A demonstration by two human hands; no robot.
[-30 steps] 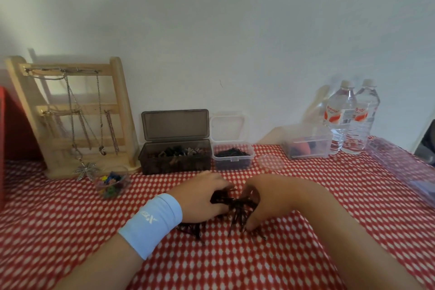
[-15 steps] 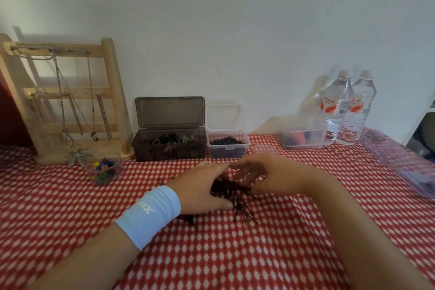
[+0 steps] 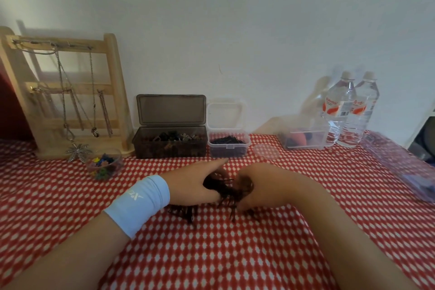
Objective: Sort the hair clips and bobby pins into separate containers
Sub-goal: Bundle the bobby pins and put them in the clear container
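Smoke-brown plastic box [image 3: 169,148], hinged lid raised against the wall: holds a jumble of dark and tan hair clips [image 3: 179,136]. Just beside it on the right is a small clear box [image 3: 227,148], lid also up, which holds black bobby pins [image 3: 227,141].

Round clear cup [image 3: 103,167], near the wooden jewellery stand [image 3: 115,92]: small multicoloured pieces, too small to identify. Clear tub [image 3: 303,141], beside two water bottles [image 3: 339,110]: red-orange and dark items, blurred.

A loose round clear lid [image 3: 266,151] lies on the red-and-white cloth of the worktop [image 3: 211,254].

Unsorted pile [image 3: 223,192] of dark clips and pins on the cloth, in front of the two boxes, between the hands. The right hand [image 3: 261,183] has its fingers curled round a clump of the pile. The left hand [image 3: 195,181], in a pale blue wristband [image 3: 138,205], flanks the pile with fingers stretched and thumb below; whether it grips cannot be told.
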